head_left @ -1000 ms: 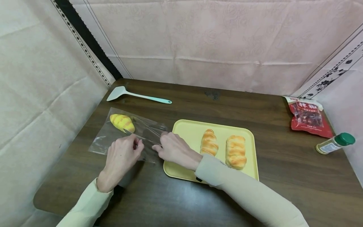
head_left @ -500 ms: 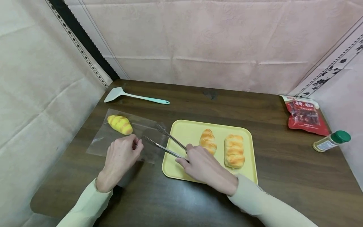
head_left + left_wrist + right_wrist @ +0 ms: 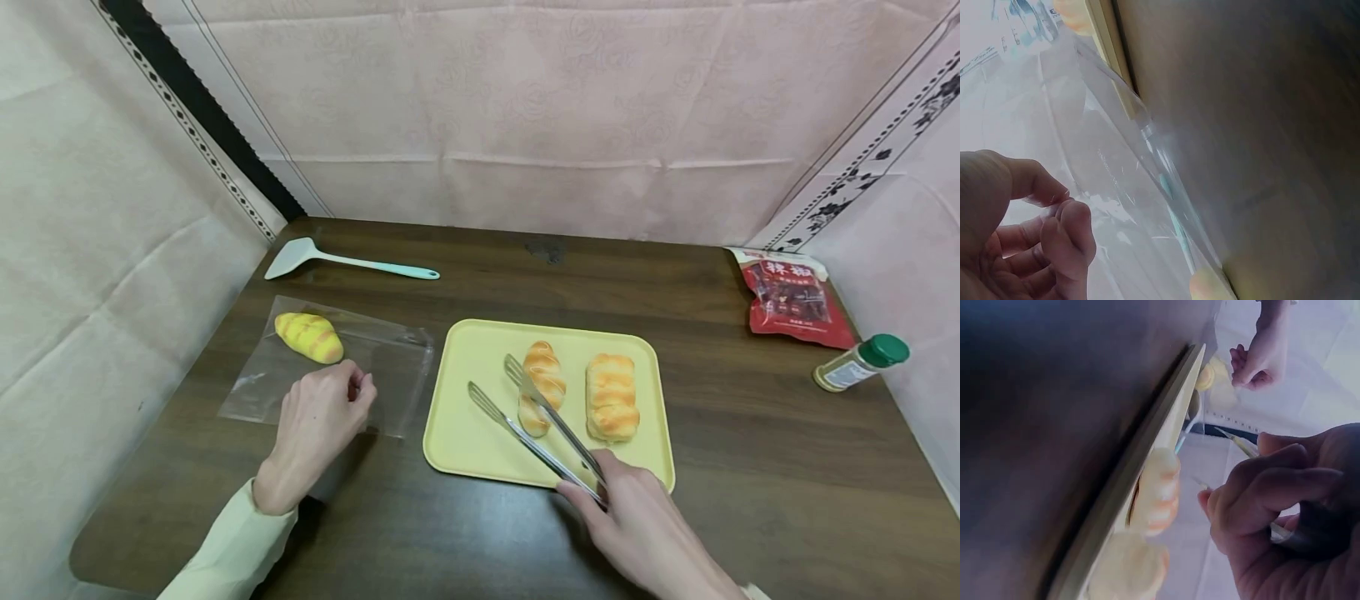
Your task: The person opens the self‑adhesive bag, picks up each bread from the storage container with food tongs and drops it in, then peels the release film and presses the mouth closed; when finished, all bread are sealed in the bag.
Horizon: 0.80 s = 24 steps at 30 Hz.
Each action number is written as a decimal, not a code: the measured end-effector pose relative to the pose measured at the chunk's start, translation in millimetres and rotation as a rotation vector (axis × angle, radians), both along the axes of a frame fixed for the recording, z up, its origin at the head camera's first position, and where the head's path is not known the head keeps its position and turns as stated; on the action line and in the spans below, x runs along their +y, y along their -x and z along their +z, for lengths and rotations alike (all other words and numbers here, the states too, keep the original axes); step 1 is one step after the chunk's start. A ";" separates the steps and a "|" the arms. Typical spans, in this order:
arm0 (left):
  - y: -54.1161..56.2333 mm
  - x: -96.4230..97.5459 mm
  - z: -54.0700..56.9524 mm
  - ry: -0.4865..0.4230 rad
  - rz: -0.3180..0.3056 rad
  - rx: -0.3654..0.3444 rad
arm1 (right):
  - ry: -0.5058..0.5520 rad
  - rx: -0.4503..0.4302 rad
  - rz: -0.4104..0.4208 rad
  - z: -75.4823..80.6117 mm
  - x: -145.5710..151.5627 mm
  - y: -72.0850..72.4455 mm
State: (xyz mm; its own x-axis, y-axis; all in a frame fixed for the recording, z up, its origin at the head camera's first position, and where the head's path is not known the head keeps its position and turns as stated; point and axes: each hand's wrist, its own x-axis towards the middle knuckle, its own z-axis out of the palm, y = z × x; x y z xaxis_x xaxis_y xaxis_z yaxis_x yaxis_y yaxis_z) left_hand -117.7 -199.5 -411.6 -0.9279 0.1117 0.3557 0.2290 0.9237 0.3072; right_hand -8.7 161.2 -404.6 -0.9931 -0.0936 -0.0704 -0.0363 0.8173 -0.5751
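Observation:
My left hand [image 3: 318,433] pinches the near edge of a clear plastic bag [image 3: 390,354]; the left wrist view shows thumb and finger together at the film [image 3: 1110,169]. A yellow striped bread roll [image 3: 309,337] lies within the bag's outline, just beyond that hand. My right hand [image 3: 637,521] holds metal tongs [image 3: 531,445], their arms spread. The tips are over the left half of a pale yellow tray [image 3: 468,442], one arm crossing above a long golden bread roll [image 3: 543,371]. Beside it on the tray is a broader golden loaf [image 3: 612,398].
A pale turquoise spatula [image 3: 352,260] lies behind the bag. At the right back are a red food packet [image 3: 795,300] and a green-capped seasoning bottle [image 3: 861,363] lying tilted. Cloth walls enclose the brown table [image 3: 720,417] behind and at both sides.
My right hand has drawn the tongs away from the bag, right and nearer, over the tray, and their arms have spread. The left hand stays at the bag. The yellow roll stays there.

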 end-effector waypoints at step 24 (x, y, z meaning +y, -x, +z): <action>2.3 1.5 -2.2 -0.006 -0.028 0.008 | -0.181 0.113 -0.262 -56.4 13.0 -58.7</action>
